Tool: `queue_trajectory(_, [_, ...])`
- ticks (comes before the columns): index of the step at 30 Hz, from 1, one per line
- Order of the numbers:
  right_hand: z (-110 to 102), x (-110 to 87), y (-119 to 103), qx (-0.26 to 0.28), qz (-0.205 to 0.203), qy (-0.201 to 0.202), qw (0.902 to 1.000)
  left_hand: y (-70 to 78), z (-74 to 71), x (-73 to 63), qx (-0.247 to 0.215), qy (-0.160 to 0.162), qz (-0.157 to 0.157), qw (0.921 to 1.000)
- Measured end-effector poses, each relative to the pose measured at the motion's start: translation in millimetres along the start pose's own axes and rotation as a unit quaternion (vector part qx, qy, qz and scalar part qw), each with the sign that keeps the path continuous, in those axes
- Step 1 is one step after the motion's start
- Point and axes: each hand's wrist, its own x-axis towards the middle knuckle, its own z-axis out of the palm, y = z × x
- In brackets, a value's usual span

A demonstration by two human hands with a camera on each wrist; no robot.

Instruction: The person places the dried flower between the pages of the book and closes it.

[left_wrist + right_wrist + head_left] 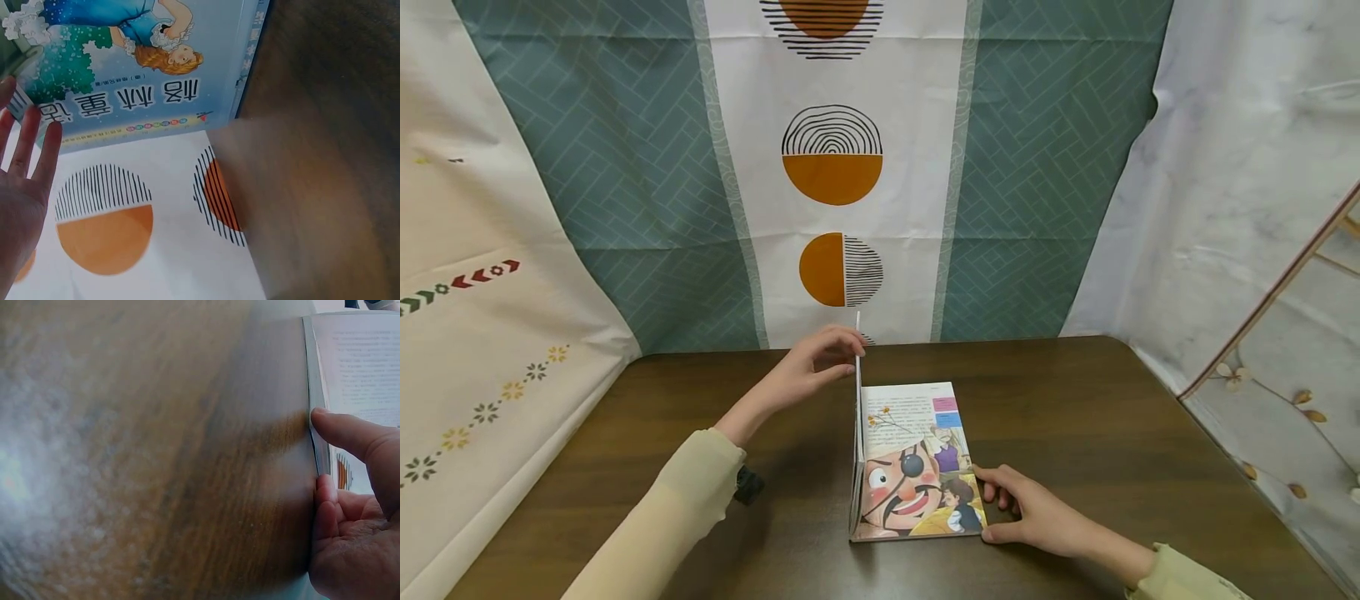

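Observation:
A picture book [917, 467] lies open on the dark wooden table, its right-hand page showing a big cartoon face with an eye patch. Its left part stands upright, edge-on in the head view. My left hand [823, 358] holds the raised part near its upper edge, thumb and fingertips at the board. From the left wrist view, the blue front cover [156, 69] shows a figure in a blue dress and a printed title. Down at the lower right corner, my right hand [1030, 512] grips the book's side edge, with thumb and curled fingers against the page block [317, 394].
Brown table [1060, 417] surrounds the book. Behind it hangs a green and white cloth [917, 167] with orange half-circles. A cream embroidered cloth [490, 350] drapes at the left, and a pale marbled one [1225, 208] at the right.

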Motion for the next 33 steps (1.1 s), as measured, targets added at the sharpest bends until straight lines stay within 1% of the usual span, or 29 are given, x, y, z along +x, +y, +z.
queue_trajectory(6, [0,-0.7,0,0.009,0.001,-0.004,1.0000,4.0,8.7,18.5,0.015,-0.050,0.031,0.9982])
queue_trajectory(9, [1,-0.3,1,0.014,-0.002,-0.007,0.9999,4.8,14.3,26.7,0.034,-0.067,0.045,0.9962])
queue_trajectory(11, [1,0.2,1,0.015,-0.007,-0.005,0.9999,5.3,18.7,32.1,0.050,-0.076,0.049,0.9947])
queue_trajectory(13, [1,0.5,1,0.015,-0.010,-0.002,0.9998,5.9,23.5,37.7,0.062,-0.087,0.048,0.9931])
queue_trajectory(16, [2,0.9,1,0.012,-0.016,0.005,0.9998,5.6,32.0,46.3,0.064,-0.106,0.040,0.9915])
queue_trajectory(19, [2,1.6,2,0.005,-0.023,0.011,0.9997,4.2,41.9,54.3,0.062,-0.124,0.037,0.9896])
queue_trajectory(21, [3,2.1,2,0.001,-0.026,0.013,0.9996,2.4,49.0,59.3,0.068,-0.136,0.039,0.9875])
queue_trajectory(24, [3,2.6,2,0.004,-0.022,0.011,0.9997,1.5,60.0,66.9,0.093,-0.159,0.041,0.9820])
queue_trajectory(26, [3,2.5,1,0.005,-0.019,0.011,0.9997,1.4,67.7,72.2,0.114,-0.177,0.039,0.9768])
queue_trajectory(29, [3,1.8,1,0.000,-0.022,0.017,0.9996,1.7,80.0,79.5,0.146,-0.206,0.035,0.9669])
queue_trajectory(33, [2,0.4,1,-0.006,-0.029,0.025,0.9993,0.8,95.2,87.2,0.175,-0.240,0.027,0.9545])
